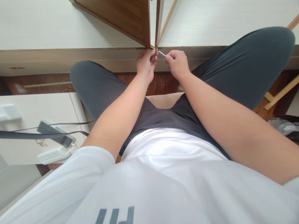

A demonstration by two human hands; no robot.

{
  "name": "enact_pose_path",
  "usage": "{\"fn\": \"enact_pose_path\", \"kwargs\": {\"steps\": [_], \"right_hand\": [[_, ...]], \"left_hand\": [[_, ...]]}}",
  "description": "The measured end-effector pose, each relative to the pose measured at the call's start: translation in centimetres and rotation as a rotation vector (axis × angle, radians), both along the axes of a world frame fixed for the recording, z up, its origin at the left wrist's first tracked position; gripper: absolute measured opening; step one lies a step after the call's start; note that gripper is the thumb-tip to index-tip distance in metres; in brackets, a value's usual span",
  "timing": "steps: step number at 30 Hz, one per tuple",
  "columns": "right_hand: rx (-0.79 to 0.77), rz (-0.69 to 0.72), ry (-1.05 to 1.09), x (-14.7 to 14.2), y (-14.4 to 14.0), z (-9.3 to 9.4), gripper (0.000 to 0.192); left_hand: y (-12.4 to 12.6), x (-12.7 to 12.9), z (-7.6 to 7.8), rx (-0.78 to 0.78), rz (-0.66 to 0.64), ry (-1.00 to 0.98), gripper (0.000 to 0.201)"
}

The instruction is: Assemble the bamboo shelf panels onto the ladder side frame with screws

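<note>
A brown wooden panel point(121, 18) stands on the white tabletop, its lower corner at the table's front edge. Beside it a narrow wooden strip point(159, 21) comes down to the same corner. There, my left hand point(145, 64) is closed, thumb and fingers pinching around the meeting point; a small metallic bit shows at the fingertips. My right hand point(177, 63) pinches a thin silver metal rod point(162, 53), whose kind I cannot make out. The rod slants up to the left, with its tip close to my left fingertips; whether they touch is unclear.
The white tabletop point(210, 21) spans the far side, above my knees. At left, a pale cabinet point(35, 105) carries a phone point(56, 133), a white charger-like block point(54, 154) and keys point(41, 142). Dark straps cross it. Wooden legs point(282, 91) and a plastic bag point(283, 126) are at right.
</note>
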State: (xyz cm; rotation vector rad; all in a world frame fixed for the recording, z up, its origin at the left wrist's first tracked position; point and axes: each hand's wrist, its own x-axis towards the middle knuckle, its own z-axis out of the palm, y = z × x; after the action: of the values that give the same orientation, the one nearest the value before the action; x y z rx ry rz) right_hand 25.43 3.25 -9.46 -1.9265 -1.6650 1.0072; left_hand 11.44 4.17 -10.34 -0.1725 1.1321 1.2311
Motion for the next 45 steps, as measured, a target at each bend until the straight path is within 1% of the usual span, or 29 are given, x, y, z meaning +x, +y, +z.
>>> {"fn": "enact_pose_path", "kwargs": {"steps": [4,7,12,16,20,23,26,29,32,37,42,45], "right_hand": [[0.003,0.008,-0.004,-0.1,0.0,0.5,0.015],[0.018,0.04,-0.031,-0.2,0.0,0.9,0.013],[0.113,0.099,-0.115,-0.3,0.1,1.2,0.009],[0.102,0.139,-0.161,-0.4,0.2,1.1,0.007],[0.134,0.133,-0.178,-0.5,0.3,1.0,0.009],[0.157,0.124,-0.185,-0.4,0.3,1.1,0.01],[0.134,0.113,-0.203,-0.4,0.3,1.3,0.012],[0.119,0.099,-0.192,-0.3,0.3,1.5,0.012],[0.125,0.118,-0.182,-0.4,0.3,1.6,0.012],[0.15,0.149,-0.212,-0.6,0.4,1.7,0.013],[0.173,0.186,-0.282,-0.7,0.5,1.7,0.015],[0.185,0.204,-0.3,-0.6,0.5,1.7,0.016]], "left_hand": [[0.0,0.1,-0.1,0.021,-0.017,0.017,0.014],[0.1,0.1,-0.1,0.016,-0.016,0.017,0.013],[0.1,0.1,-0.1,-0.005,0.019,0.005,0.021],[0.0,0.1,0.0,-0.003,0.018,0.004,0.022],[0.0,0.1,0.1,-0.003,0.014,0.011,0.019],[0.0,0.1,0.1,0.007,-0.015,0.026,0.015],[0.0,0.1,0.1,0.011,-0.032,0.031,0.013],[0.0,0.1,0.0,-0.003,-0.006,0.014,0.016],[0.0,0.1,-0.1,0.002,-0.005,0.011,0.013],[0.0,-0.1,-0.2,0.041,-0.062,0.033,0.007],[-0.1,-0.1,0.0,0.034,-0.05,0.032,0.008],[0.0,0.1,-0.1,0.02,-0.025,0.024,0.013]]}}
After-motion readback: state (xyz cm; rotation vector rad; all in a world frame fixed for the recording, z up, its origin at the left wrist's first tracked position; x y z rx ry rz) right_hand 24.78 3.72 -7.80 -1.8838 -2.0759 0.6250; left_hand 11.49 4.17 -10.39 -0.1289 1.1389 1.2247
